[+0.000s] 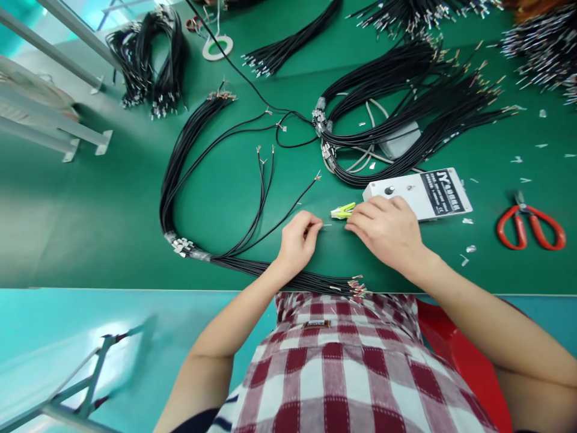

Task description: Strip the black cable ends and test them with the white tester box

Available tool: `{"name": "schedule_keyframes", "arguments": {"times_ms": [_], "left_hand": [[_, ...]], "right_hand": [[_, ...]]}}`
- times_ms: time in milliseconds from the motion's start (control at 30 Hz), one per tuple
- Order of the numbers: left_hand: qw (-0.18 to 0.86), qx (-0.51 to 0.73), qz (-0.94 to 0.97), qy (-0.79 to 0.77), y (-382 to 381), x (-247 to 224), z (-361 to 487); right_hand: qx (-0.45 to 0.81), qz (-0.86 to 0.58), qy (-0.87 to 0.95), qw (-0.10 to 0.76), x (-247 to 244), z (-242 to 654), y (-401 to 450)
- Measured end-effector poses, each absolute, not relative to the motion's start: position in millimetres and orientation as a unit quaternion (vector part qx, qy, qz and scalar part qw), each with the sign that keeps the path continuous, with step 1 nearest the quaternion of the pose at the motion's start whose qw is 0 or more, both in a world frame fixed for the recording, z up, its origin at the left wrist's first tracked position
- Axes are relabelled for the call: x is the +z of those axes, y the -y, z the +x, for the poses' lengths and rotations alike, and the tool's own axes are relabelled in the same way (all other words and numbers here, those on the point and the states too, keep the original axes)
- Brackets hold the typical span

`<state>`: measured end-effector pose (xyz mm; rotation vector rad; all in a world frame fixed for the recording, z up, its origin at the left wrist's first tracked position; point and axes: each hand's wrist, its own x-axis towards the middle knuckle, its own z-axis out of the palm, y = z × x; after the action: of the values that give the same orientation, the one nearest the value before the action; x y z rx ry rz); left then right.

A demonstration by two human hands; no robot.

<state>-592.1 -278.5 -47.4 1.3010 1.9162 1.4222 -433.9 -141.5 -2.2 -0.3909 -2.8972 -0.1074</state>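
One wire (327, 225) — thin, pale, its tip between your left hand (300, 239), which pinches it, and your right hand (388, 231). One clip (342, 210), yellow-green, at your right fingertips; whether gripped, cannot tell. One white box (421, 195) — label "JY". One pliers (522, 208), red-handled.

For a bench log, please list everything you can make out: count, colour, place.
Table: one, green, across the view
Cable bundles: several, black, on table
Box: one, white, right of centre
Small piece: one, yellow, centre
Wire: one, pale, centre
Pliers: one, red handles, right
Ring: one, white, upper left
Block: one, grey, partly under bundles
Scraps: several, white, mostly right
Seat: one, red, lower right
Frame: one, grey, lower left
Bars: several, grey, upper left
Checked garment: one, maroon and white, bottom
Left hand: one, pinching wire
Right hand: one, at small piece
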Motion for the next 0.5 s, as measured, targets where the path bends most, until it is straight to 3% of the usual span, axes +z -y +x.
{"name": "schedule_keyframes", "arguments": {"times_ms": [200, 500], "left_hand": [[0.289, 0.564, 0.364, -0.682, 267.4, -48.7, -590.1], [0.273, 0.560, 0.354, -0.697, 254.5, -50.7, -590.2]], "right_hand": [[-0.048, -0.134, 0.989, 0.049, -13.1, -451.7, 117.7], [0.042, -0.155, 0.980, 0.119, -25.1, -457.4, 110.8]]}}
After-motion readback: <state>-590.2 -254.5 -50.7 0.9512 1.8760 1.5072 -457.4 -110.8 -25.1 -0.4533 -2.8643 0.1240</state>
